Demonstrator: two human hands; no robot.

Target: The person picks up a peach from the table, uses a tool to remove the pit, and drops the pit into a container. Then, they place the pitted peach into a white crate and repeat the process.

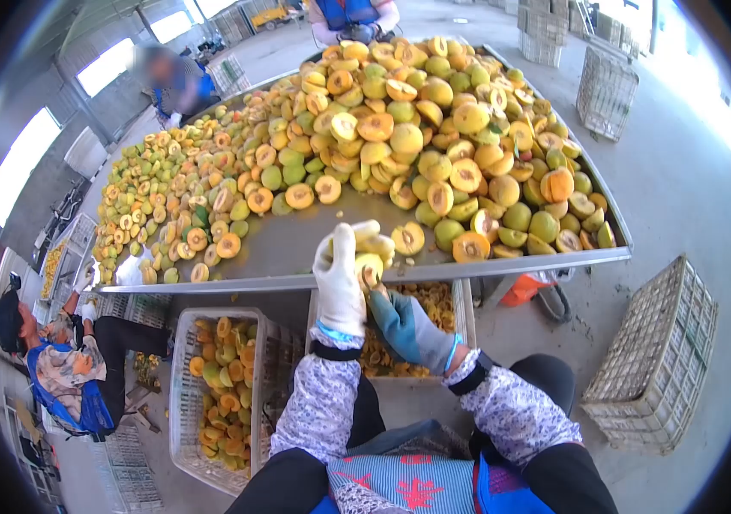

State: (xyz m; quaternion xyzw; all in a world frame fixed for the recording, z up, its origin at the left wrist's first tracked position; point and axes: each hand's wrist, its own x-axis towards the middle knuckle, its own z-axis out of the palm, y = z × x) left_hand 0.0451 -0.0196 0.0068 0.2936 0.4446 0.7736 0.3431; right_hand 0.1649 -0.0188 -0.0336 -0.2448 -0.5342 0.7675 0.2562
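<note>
My left hand (340, 283), in a whitish glove, is closed around a halved yellow peach (370, 269), its cut face turned toward me. My right hand (415, 329), in a blue-grey glove, is closed just below the fruit, its fingertips up against it. Whatever those fingers grip is hidden. Both hands are in front of the near edge of a metal table (314, 236), which bears a large heap of cut peaches (417, 137). One loose peach half (408, 238) lies close to my left fingertips. Beneath my hands stands a crate (467, 321) with yellow-brown scraps (434, 307).
A white crate (179, 377) holding peach halves stands left of my legs. At right is a stacked crate (657, 360); another crate (607, 92) stands farther back. Co-workers are at the far side (353, 17), far left (179, 81) and near left (70, 368).
</note>
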